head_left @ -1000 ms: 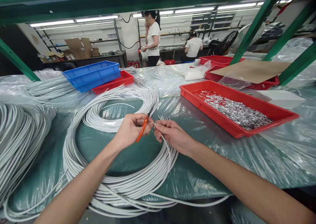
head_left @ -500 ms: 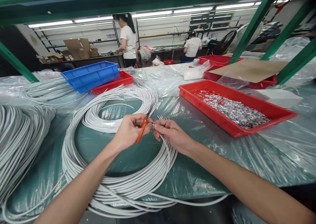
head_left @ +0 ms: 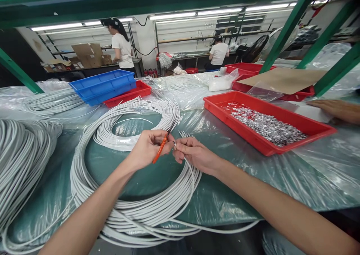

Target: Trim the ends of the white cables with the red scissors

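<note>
My left hand [head_left: 150,144] is closed around an orange-handled tool [head_left: 160,148]. Its dark, narrow end points up and away from me; the exact kind is hard to make out. My right hand [head_left: 195,152] pinches the end of a white cable [head_left: 188,161] close to my left fingertips. A tiny dark and pale piece shows between the two hands, too small to name. Beneath them lies a large coil of white cable [head_left: 81,161], with a smaller coil [head_left: 112,140] at its far side.
A red tray [head_left: 233,125] of small metal pieces stands to the right, where another person's hand [head_left: 341,110] rests. A blue tray [head_left: 104,84] overlaps a red one [head_left: 143,90] behind the coils. Thick cable bundles [head_left: 25,165] lie left. Green posts [head_left: 287,33] rise at the right.
The orange handle has tilted slightly, while my hands stay nearly in place. Another person's hand has come in at the right edge. A standing person at the back has moved left.
</note>
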Motion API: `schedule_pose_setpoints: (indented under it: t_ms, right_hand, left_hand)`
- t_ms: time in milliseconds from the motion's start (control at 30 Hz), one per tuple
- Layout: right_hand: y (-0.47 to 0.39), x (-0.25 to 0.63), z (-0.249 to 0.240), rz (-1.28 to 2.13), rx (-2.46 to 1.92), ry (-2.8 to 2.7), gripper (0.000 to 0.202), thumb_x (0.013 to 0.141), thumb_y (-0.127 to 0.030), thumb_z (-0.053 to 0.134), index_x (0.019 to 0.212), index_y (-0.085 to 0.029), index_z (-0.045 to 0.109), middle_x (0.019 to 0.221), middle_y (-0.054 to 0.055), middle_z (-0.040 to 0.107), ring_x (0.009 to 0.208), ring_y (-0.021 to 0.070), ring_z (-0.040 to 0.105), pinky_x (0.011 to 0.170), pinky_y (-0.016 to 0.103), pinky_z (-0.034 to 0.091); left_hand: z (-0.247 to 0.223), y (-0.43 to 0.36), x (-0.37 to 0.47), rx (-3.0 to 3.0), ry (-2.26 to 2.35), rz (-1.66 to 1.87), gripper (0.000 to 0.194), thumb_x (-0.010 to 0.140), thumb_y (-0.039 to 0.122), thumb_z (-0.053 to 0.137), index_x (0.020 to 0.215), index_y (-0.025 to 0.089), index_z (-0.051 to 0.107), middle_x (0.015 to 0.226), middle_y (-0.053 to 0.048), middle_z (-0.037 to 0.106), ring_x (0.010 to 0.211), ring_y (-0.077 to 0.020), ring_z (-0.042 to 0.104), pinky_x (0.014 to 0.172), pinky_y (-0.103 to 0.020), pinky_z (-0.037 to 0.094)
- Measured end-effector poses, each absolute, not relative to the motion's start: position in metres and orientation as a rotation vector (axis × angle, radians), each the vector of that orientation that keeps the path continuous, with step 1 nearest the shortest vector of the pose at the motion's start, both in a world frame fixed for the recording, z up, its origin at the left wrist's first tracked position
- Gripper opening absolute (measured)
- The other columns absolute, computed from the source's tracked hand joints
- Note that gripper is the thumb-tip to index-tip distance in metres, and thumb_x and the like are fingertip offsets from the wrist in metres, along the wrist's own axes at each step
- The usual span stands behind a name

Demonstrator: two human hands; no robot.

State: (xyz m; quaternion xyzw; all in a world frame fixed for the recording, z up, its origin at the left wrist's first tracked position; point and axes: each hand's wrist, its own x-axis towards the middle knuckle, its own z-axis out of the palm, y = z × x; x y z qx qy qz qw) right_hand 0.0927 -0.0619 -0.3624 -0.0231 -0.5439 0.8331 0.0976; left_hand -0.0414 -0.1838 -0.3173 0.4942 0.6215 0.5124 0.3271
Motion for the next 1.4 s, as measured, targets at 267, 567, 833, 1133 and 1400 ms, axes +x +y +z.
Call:
schedule_pose_setpoints:
  t_ms: [267, 567, 833, 1133, 1400]
  right_hand:
    - [-0.056, 0.093, -0.367, 2.466, 0.022, -1.679, 0.032, 0.086, -0.04, 0.069, 0.071, -0.014, 0.058, 0.058, -0.003, 0.046, 0.058, 0.0105, 0.044, 0.061, 0.026, 0.036]
    - [-0.047, 0.095, -0.363, 2.473, 0.194, -1.828, 0.034, 0.086, -0.041, 0.068, 0.07, -0.013, 0.058, 0.056, -0.003, 0.046, 0.059, 0.0111, 0.045, 0.064, 0.027, 0.034]
    - [-0.044, 0.096, -0.362, 2.425, 0.176, -1.917, 0.035, 0.085, -0.044, 0.069, 0.07, -0.014, 0.058, 0.056, -0.003, 0.049, 0.058, 0.011, 0.045, 0.062, 0.027, 0.033]
    - [-0.045, 0.098, -0.356, 2.309, 0.232, -2.08, 0.03, 0.086, -0.038, 0.068, 0.072, -0.013, 0.061, 0.057, -0.002, 0.054, 0.055, 0.0094, 0.045, 0.059, 0.026, 0.033]
    - [-0.048, 0.095, -0.358, 2.324, 0.083, -1.932, 0.023, 0.081, -0.033, 0.074, 0.08, -0.013, 0.064, 0.064, 0.0, 0.064, 0.06, 0.0102, 0.056, 0.062, 0.025, 0.041]
  left_hand:
    - [-0.317, -0.185, -0.041, 1.325, 1.597, 1.312, 0.019, 0.073, 0.029, 0.076, 0.076, 0.012, 0.069, 0.054, 0.003, 0.05, 0.049, -0.0061, 0.04, 0.046, -0.017, 0.032]
    - [-0.312, -0.184, -0.035, 1.308, 1.498, 1.315, 0.017, 0.07, 0.025, 0.077, 0.07, 0.012, 0.066, 0.053, 0.004, 0.047, 0.048, -0.006, 0.043, 0.047, -0.018, 0.033]
    - [-0.316, -0.184, -0.038, 1.315, 1.502, 1.297, 0.013, 0.066, 0.02, 0.076, 0.074, 0.011, 0.07, 0.055, 0.002, 0.05, 0.051, -0.0067, 0.041, 0.049, -0.019, 0.033]
    - [-0.315, -0.185, -0.037, 1.312, 1.458, 1.224, 0.012, 0.07, 0.021, 0.076, 0.073, 0.011, 0.069, 0.059, 0.001, 0.055, 0.053, -0.0064, 0.043, 0.05, -0.018, 0.036]
    - [-0.313, -0.184, -0.049, 1.324, 1.594, 1.253, 0.016, 0.073, 0.026, 0.074, 0.075, 0.012, 0.068, 0.058, 0.001, 0.056, 0.053, -0.0074, 0.048, 0.052, -0.017, 0.039]
